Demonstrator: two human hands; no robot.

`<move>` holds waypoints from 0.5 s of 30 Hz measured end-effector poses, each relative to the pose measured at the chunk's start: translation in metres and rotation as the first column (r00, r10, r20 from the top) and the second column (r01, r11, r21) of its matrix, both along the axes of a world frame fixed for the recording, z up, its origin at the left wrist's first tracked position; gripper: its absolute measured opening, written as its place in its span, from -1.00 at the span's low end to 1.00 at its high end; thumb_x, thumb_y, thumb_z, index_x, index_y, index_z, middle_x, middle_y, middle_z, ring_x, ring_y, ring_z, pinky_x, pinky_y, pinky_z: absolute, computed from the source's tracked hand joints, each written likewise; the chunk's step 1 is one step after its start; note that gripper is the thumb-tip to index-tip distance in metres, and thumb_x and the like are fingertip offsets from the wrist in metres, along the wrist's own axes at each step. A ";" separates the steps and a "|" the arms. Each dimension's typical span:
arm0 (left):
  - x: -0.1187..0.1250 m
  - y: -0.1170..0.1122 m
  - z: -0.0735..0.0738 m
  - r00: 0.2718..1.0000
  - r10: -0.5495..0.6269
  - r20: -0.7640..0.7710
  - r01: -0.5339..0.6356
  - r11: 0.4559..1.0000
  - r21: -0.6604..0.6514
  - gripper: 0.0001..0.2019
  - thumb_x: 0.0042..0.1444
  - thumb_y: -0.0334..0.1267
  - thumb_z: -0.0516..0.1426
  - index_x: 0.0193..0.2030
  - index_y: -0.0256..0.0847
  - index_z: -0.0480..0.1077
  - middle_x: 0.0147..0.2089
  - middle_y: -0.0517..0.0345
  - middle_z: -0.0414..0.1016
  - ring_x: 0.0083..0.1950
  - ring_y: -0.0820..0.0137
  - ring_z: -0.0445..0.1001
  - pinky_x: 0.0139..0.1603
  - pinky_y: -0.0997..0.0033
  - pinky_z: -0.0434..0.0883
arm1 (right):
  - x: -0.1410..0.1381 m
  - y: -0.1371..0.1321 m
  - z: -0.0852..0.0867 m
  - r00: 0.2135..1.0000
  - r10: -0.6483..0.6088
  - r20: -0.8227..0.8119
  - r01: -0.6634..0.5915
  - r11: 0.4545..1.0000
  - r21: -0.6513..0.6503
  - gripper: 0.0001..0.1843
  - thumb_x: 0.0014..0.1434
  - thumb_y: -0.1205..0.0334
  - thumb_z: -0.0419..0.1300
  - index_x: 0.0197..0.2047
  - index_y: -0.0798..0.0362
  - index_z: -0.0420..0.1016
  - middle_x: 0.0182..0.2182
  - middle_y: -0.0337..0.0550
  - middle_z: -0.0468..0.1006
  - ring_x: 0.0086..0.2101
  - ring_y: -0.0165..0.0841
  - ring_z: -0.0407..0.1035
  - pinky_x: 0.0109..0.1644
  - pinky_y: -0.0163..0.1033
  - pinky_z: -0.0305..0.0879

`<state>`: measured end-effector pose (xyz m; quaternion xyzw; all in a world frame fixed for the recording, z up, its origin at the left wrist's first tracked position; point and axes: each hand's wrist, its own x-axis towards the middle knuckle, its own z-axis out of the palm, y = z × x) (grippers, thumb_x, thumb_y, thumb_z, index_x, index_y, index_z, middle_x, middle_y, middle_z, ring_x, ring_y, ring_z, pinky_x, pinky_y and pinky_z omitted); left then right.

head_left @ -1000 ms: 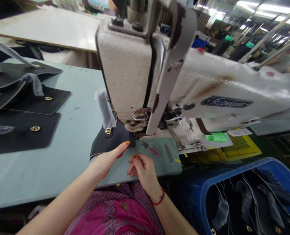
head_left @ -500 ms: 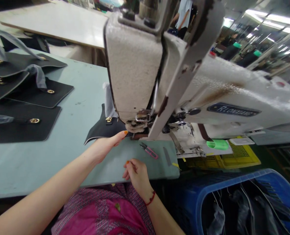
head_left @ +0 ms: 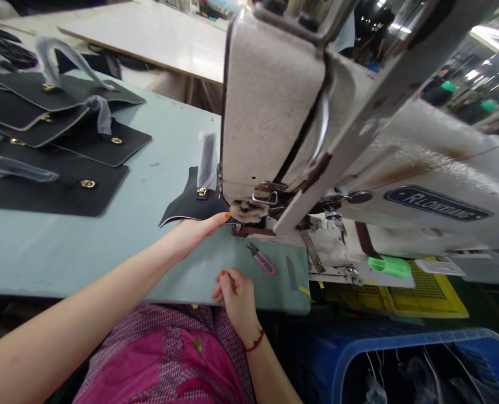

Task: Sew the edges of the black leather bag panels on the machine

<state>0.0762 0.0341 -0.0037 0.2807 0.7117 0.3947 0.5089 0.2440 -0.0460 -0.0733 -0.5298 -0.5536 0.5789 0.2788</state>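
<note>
My left hand grips the near edge of a black bag panel, thumb on top and the other fingers hidden underneath. A plastic-wrapped handle with a gold-coloured fitting stands up from this panel. The panel's right part lies under the head of a sewing machine, which hides it. Near the table's front edge, my right hand rests with its fingers curled in and nothing visible in them. Pink-handled thread snips lie on the table a little beyond it.
Several black panels with wrapped handles lie at the left of the pale green table. A blue basket holding similar pieces stands at the lower right, with a yellow crate behind it. A white-topped table is farther back.
The view has swung left, so the machine and table appear farther right. My left hand still grips the panel at the machine, and my right hand stays near the table edge.
</note>
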 end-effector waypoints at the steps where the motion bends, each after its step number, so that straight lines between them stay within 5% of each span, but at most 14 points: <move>1: 0.001 0.000 0.001 1.000 0.007 0.008 -0.007 1.000 0.010 -0.63 -0.34 0.10 0.35 -0.60 -0.19 0.51 -0.40 -0.03 0.60 -0.18 0.04 0.52 -0.10 0.16 0.42 | 0.000 0.000 0.000 1.000 0.004 0.005 -0.004 1.000 0.006 -0.65 0.34 0.13 -0.01 -0.37 0.11 0.45 -0.60 -0.20 0.51 -0.60 -0.46 0.35 -0.48 -0.41 0.25; 10: 0.015 -0.006 -0.004 0.993 0.119 -0.025 -0.119 0.993 0.009 -0.52 -0.25 0.22 0.29 -0.50 -0.24 0.51 -0.34 -0.07 0.60 -0.11 0.01 0.51 0.03 0.09 0.38 | 0.002 0.001 0.003 1.000 0.013 -0.007 -0.013 0.999 0.044 -0.62 0.35 0.10 -0.01 -0.39 0.10 0.45 -0.60 -0.22 0.50 -0.59 -0.47 0.34 -0.47 -0.41 0.25; 15: 0.031 -0.014 -0.008 0.984 0.151 -0.095 -0.137 0.980 0.142 -0.44 -0.04 0.28 0.14 -0.35 -0.26 0.55 -0.31 -0.05 0.61 -0.14 0.07 0.54 -0.02 0.10 0.44 | 0.003 0.000 0.000 1.000 0.007 -0.029 -0.005 0.998 0.058 -0.63 0.34 0.11 -0.01 -0.39 0.10 0.45 -0.61 -0.25 0.49 -0.60 -0.47 0.34 -0.47 -0.42 0.25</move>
